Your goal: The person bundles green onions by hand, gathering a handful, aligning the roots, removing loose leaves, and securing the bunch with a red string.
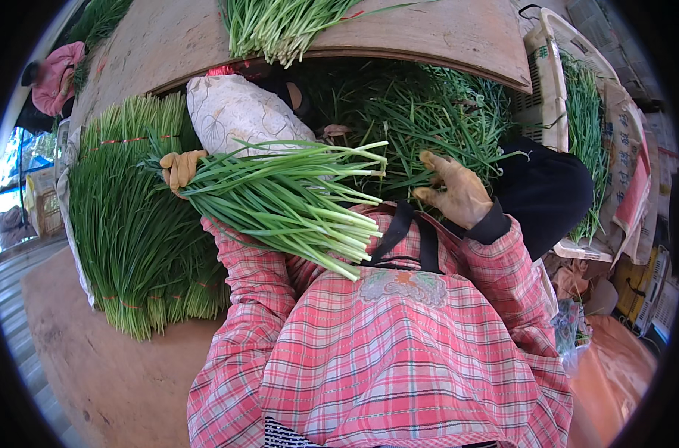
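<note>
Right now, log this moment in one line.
left grip: closed on green-stalk bunch | right grip: open, nothing visible in it, near loose greens | person's left: red-tied green bundles

The left hand is curled in a grip; the right hand points left, thumb and fingers spread apart.

Your checked apron looks like soft, matt woven cloth, lightly wrinkled. The leafy bunch before you is smooth, with a faint sheen. Beyond it, your wooden board is dull and scuffed, the pale crate hard plastic, the white bundle creased and matt.
</note>
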Motion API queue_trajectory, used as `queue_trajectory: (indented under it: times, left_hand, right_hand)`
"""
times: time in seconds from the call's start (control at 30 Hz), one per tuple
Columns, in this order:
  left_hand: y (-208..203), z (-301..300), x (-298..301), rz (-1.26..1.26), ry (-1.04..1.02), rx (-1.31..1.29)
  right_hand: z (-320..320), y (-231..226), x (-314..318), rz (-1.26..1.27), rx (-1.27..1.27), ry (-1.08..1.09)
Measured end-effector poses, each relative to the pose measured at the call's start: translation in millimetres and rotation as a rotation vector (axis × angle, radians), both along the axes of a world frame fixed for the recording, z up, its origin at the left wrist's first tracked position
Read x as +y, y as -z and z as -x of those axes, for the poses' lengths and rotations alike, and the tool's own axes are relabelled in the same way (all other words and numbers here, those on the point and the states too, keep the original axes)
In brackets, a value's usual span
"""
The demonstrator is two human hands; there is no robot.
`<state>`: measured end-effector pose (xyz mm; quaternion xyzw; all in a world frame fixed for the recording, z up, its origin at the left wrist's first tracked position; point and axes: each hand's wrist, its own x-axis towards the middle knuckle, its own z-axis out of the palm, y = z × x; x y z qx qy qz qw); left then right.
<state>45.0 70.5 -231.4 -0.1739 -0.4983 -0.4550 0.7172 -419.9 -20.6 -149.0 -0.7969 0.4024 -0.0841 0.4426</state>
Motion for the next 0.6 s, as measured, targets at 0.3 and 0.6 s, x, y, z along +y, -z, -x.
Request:
queue_trajectory:
  times: [0.3,0.6]
  left_hand:
    - [-12,17,1,-0.065,-0.036,0.062]
    - [-15,26,1,-0.011,-0.079,0.159]
  right_hand:
    - [-27,8,18,0.282,-0.261,-0.117]
    - [-22,-28,15,0.508,-0.167,-0.040]
